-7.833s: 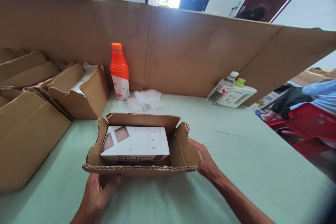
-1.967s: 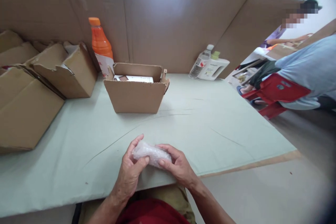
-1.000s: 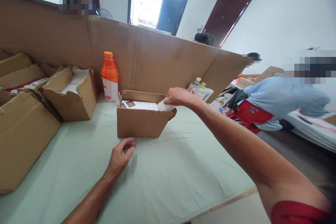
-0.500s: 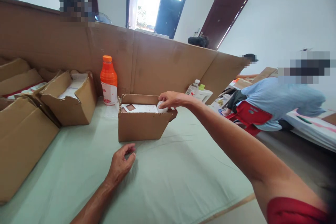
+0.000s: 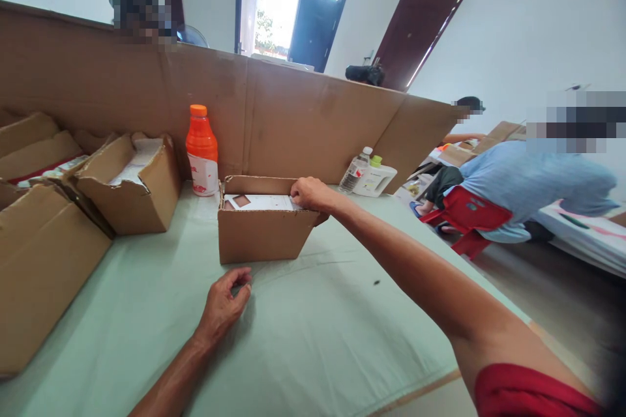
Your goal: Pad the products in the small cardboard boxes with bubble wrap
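A small cardboard box [image 5: 264, 234] with an open top stands on the green cloth. Inside it lies a white carton-like piece [image 5: 264, 202] with a dark diamond-shaped patch. My right hand [image 5: 309, 194] reaches into the right end of this box, its fingers curled down behind the front wall; whatever they grip is hidden. On the cloth in front of the box rests my left hand [image 5: 225, 303], loosely curved, with thumb and fingers apart and nothing in it.
An orange-capped bottle [image 5: 202, 150] stands behind the box's left side. More cardboard boxes [image 5: 130, 189] are at the left. A clear bottle [image 5: 355, 171] and a white jug [image 5: 376, 179] stand before the cardboard partition [image 5: 303, 117]. A person in blue [image 5: 533, 182] sits at the right.
My right hand has gone lower into the box, and the white rounded thing it held is now out of sight. My left hand has stayed in place.
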Available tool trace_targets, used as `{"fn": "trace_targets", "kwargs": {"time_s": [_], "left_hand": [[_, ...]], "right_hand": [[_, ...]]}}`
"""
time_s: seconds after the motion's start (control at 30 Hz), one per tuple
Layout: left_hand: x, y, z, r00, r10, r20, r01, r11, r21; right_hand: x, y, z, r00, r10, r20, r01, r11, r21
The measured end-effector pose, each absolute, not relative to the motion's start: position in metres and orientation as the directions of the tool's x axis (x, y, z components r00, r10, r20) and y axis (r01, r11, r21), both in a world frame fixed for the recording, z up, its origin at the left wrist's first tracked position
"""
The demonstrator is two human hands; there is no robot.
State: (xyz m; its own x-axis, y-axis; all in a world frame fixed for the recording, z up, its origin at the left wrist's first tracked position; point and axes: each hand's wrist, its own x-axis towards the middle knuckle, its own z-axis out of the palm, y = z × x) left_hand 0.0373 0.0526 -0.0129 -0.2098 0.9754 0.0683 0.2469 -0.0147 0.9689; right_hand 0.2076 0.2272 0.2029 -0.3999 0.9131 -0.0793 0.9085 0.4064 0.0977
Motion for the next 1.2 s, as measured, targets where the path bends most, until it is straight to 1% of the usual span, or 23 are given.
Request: {"fn": "trace_targets", "kwargs": {"time_s": [0.07,0.1,0.13,0.17,0.23,0.27,0.3,0.33,0.4,0.5,0.57,0.67,0.77,0.83,0.9,1.0,1.1,1.2], "left_hand": [[0.036,0.052,-0.013,-0.233,0.969,0.076,0.244,-0.017,0.970],[0.035,0.051,-0.012,-0.253,0.964,0.080,0.243,-0.017,0.970],[0.033,0.051,-0.011,-0.279,0.957,0.086,0.241,-0.016,0.970],[0.031,0.050,-0.010,-0.308,0.947,0.092,0.241,-0.016,0.970],[0.025,0.048,-0.004,-0.388,0.915,0.112,0.246,-0.014,0.969],[0.022,0.047,0.001,-0.435,0.892,0.126,0.252,-0.014,0.968],[0.018,0.046,0.006,-0.480,0.865,0.146,0.258,-0.020,0.966],[0.015,0.046,0.012,-0.520,0.837,0.169,0.261,-0.033,0.965],[0.009,0.050,0.025,-0.568,0.797,0.204,0.251,-0.068,0.966],[0.008,0.066,0.043,-0.545,0.815,0.196,0.184,-0.112,0.977],[0.014,0.080,0.051,-0.488,0.855,0.175,0.112,-0.137,0.984],[0.035,0.089,0.057,-0.446,0.880,0.166,0.060,-0.156,0.986],[0.063,0.067,0.054,-0.438,0.885,0.154,0.069,-0.137,0.988],[0.081,0.036,0.049,-0.372,0.915,0.158,0.066,-0.144,0.987],[0.093,-0.001,0.040,-0.371,0.915,0.161,0.087,-0.139,0.987],[0.091,-0.055,0.022,-0.482,0.863,0.153,0.152,-0.089,0.984],[0.068,-0.088,0.007,-0.635,0.753,0.174,0.224,-0.036,0.974],[0.035,-0.099,0.004,-0.764,0.601,0.233,0.262,-0.041,0.964]], "right_hand": [[0.219,0.221,0.210,-0.426,0.904,-0.028,0.902,0.427,0.070],[0.228,0.215,0.213,-0.432,0.902,0.031,0.901,0.430,0.055],[0.240,0.207,0.214,-0.429,0.895,0.123,0.903,0.430,0.023],[0.253,0.198,0.212,-0.414,0.878,0.240,0.901,0.433,-0.030],[0.282,0.177,0.199,-0.337,0.816,0.470,0.862,0.468,-0.194],[0.296,0.166,0.187,-0.289,0.794,0.535,0.822,0.492,-0.287],[0.308,0.156,0.172,-0.252,0.795,0.551,0.778,0.505,-0.374],[0.316,0.148,0.156,-0.235,0.818,0.525,0.738,0.502,-0.451],[0.319,0.139,0.123,-0.230,0.874,0.428,0.675,0.460,-0.577],[0.296,0.142,0.088,-0.247,0.927,0.284,0.615,0.376,-0.693],[0.278,0.150,0.079,-0.243,0.943,0.229,0.594,0.332,-0.733],[0.273,0.155,0.081,-0.220,0.951,0.215,0.574,0.305,-0.760],[0.302,0.147,0.082,-0.208,0.957,0.204,0.566,0.287,-0.772],[0.325,0.141,0.080,-0.215,0.956,0.202,0.551,0.289,-0.783],[0.334,0.136,0.078,-0.270,0.941,0.203,0.483,0.315,-0.817],[0.305,0.133,0.076,-0.427,0.884,0.192,0.345,0.355,-0.869],[0.229,0.138,0.073,-0.594,0.774,0.217,0.200,0.404,-0.893],[0.135,0.145,0.067,-0.709,0.658,0.252,0.099,0.447,-0.889]]}}
